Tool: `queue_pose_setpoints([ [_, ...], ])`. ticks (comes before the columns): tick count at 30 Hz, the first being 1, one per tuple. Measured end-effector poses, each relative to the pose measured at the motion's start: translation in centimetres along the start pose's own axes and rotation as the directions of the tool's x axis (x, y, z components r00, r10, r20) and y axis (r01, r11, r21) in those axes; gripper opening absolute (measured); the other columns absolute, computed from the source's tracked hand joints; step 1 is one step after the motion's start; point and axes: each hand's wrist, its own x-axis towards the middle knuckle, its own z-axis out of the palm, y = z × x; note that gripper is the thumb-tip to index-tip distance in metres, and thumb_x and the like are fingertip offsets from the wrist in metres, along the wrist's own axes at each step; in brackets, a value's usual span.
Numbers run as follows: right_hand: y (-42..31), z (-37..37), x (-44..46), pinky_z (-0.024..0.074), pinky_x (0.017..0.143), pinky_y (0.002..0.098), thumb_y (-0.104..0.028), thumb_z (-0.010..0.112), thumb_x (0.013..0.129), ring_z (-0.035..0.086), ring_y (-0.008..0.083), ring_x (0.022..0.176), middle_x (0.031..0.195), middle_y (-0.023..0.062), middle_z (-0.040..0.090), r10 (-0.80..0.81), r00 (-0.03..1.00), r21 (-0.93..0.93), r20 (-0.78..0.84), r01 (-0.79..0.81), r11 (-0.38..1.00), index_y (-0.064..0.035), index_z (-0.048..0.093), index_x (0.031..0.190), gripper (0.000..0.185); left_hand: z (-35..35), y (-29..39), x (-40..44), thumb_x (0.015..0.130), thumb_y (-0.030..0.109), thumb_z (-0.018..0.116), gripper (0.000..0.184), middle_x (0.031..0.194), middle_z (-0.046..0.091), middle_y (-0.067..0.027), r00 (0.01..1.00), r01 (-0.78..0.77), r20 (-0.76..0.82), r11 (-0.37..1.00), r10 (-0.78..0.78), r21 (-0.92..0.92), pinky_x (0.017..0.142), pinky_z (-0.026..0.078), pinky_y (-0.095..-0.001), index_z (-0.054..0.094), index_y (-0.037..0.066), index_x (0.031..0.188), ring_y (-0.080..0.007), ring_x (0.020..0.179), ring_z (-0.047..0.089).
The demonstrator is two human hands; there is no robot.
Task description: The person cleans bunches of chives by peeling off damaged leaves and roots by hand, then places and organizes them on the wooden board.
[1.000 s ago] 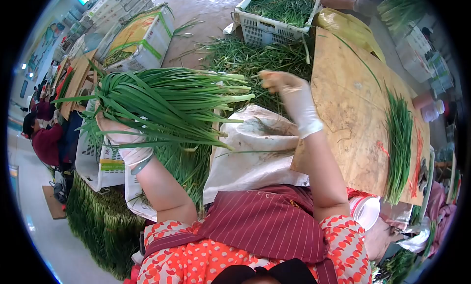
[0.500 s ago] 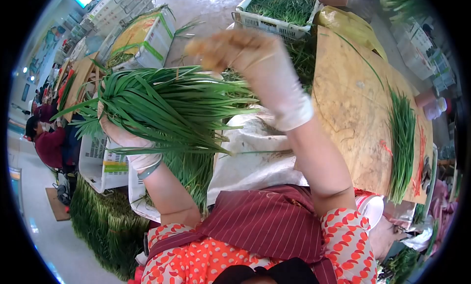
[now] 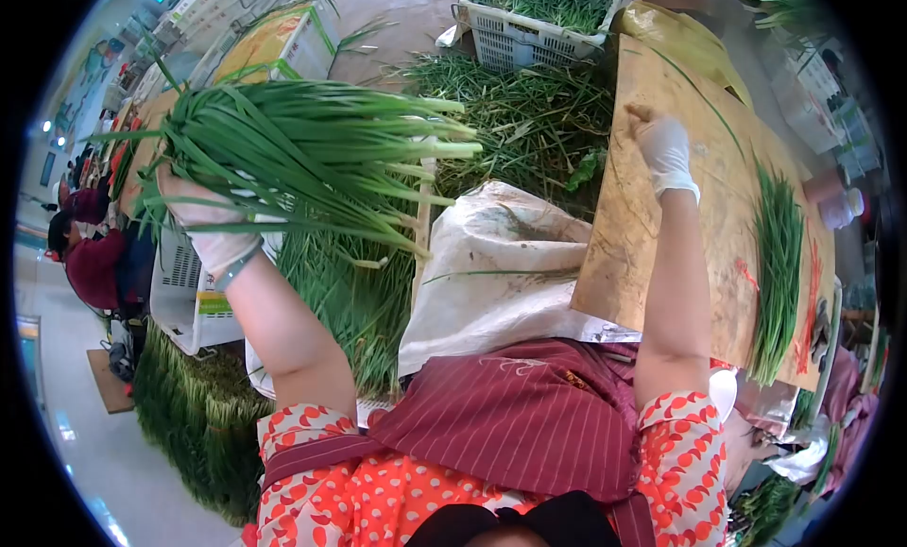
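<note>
My left hand [image 3: 203, 221], in a pale glove, grips a loose bunch of garlic chives [image 3: 312, 155] by its leafy side. The pale stem ends point right, and leaves cover part of the fingers. My right hand [image 3: 661, 148], gloved with brown-stained fingertips, is over the left part of the wooden board [image 3: 652, 254]. Its fingers are curled closed; whatever is in them, if anything, is hidden. A neat bundle of garlic chives [image 3: 777, 273] lies along the board's right side. More garlic chives [image 3: 340, 292] lie below the held bunch.
Loose green trimmings [image 3: 529, 122] are heaped between the board and the bunch. A white crate [image 3: 529, 42] of greens stands behind them. White sacking [image 3: 501, 273] hangs before my apron. Red ties [image 3: 808, 311] lie near the board's right edge. A person [image 3: 94, 264] sits far left.
My right hand has moved right, from above the bunch to over the board. My left hand has shifted up and left with the bunch, uncovering the trimmings heap.
</note>
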Motion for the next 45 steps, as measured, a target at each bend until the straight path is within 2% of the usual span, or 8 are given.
queue_pose_setpoints([
  [3,-0.6,0.3,-2.2,0.047,0.06,0.0261,-0.022,0.06,0.084,0.06,0.0108,0.064,0.069,0.0061,0.065,-0.407,0.906,-0.485,0.115,0.409,0.773,-0.0051,0.067,0.097,0.022,-0.8,-1.3,4.7,0.092,0.026,0.037,0.037,0.11,0.058,-0.0155,0.965,0.242,0.079,0.723,-0.251,-0.647,0.085,0.049,-0.0399,0.05,-0.002,0.114,-0.0262,0.095,0.059],
  [8,-6.3,0.9,-6.0,0.0478,0.074,0.0267,-0.023,0.062,0.083,0.062,0.0141,0.081,0.092,0.011,0.066,-0.054,0.864,0.346,0.501,-0.142,0.927,-0.004,0.061,0.109,0.032,0.9,0.7,7.2,0.088,0.017,0.044,0.031,0.103,0.062,-0.014,0.907,0.357,0.42,0.549,-0.013,-0.755,0.079,0.05,-0.0363,0.052,-0.003,0.109,-0.0261,0.087,0.061],
  [13,-11.3,-0.4,-6.3,0.0456,0.087,0.0255,-0.022,0.06,0.086,0.059,0.0143,0.092,0.108,0.0127,0.061,-0.334,0.76,0.83,0.558,-0.52,0.203,0.0026,0.056,0.111,0.036,5.0,3.0,9.3,0.089,0.019,0.041,0.031,0.104,0.062,-0.0135,0.952,0.303,0.258,0.607,-0.163,-0.735,0.082,0.048,-0.038,0.054,-0.001,0.109,-0.0261,0.089,0.06],
  [22,-11.4,0.2,-3.7,0.0537,0.07,0.0288,-0.028,0.054,0.09,0.059,0.0133,0.067,0.082,0.0064,0.061,-0.012,0.925,0.863,0.379,-0.349,0.366,0.0011,0.059,0.097,0.03,10.9,4.2,10.4,0.087,0.01,0.045,0.025,0.1,0.061,-0.017,0.85,-0.517,0.21,0.84,0.482,0.165,0.078,0.049,-0.0348,0.054,-0.003,0.107,-0.0269,0.085,0.06],
  [27,-5.4,1.2,-4.1,0.0501,0.075,0.0277,-0.033,0.055,0.089,0.059,0.0121,0.071,0.081,0.0056,0.064,-0.072,0.821,0.761,0.567,-0.488,0.429,0.0019,0.062,0.095,0.036,13.3,7.5,9.5,0.086,0.009,0.045,0.026,0.099,0.061,-0.0168,0.859,-0.511,0.268,0.765,0.436,0.393,0.078,0.049,-0.0343,0.053,-0.003,0.108,-0.0265,0.084,0.06],
  [35,-13.3,6.5,-10.1,0.0365,0.097,0.0282,-0.011,0.068,0.077,0.035,0.0212,0.127,0.145,0.0145,0.024,-0.549,0.809,0.75,0.212,0.225,0.622,-0.0123,0.012,0.144,0.088,16.4,9.5,8.4,0.086,0.009,0.046,0.027,0.098,0.062,-0.0165,0.862,-0.505,0.342,0.7,0.375,0.505,0.078,0.049,-0.0334,0.053,-0.003,0.108,-0.0258,0.084,0.06],
  [40,-20.4,6.4,-9.5,0.0445,0.081,0.0221,-0.014,0.063,0.083,0.053,0.0146,0.097,0.11,0.0132,0.054,-0.409,0.91,0.994,0.063,-0.021,0.107,-0.0028,0.036,0.132,0.057,16.4,9.6,8.5,0.085,0.008,0.047,0.027,0.098,0.062,-0.0163,0.861,-0.505,0.354,0.689,0.364,0.52,0.077,0.049,-0.0329,0.053,-0.003,0.109,-0.0253,0.084,0.061],
  [45,-18.3,1.4,-11.8,0.0421,0.067,0.0194,-0.017,0.053,0.09,0.051,0.0086,0.07,0.072,0.0019,0.055,-0.342,0.845,0.877,0.411,-0.264,0.401,-0.0012,0.059,0.101,0.02,17.1,10.0,8.2,0.084,0.008,0.047,0.028,0.098,0.062,-0.0161,0.855,-0.515,0.375,0.675,0.359,0.528,0.077,0.049,-0.0323,0.053,-0.003,0.109,-0.0248,0.083,0.061],
])
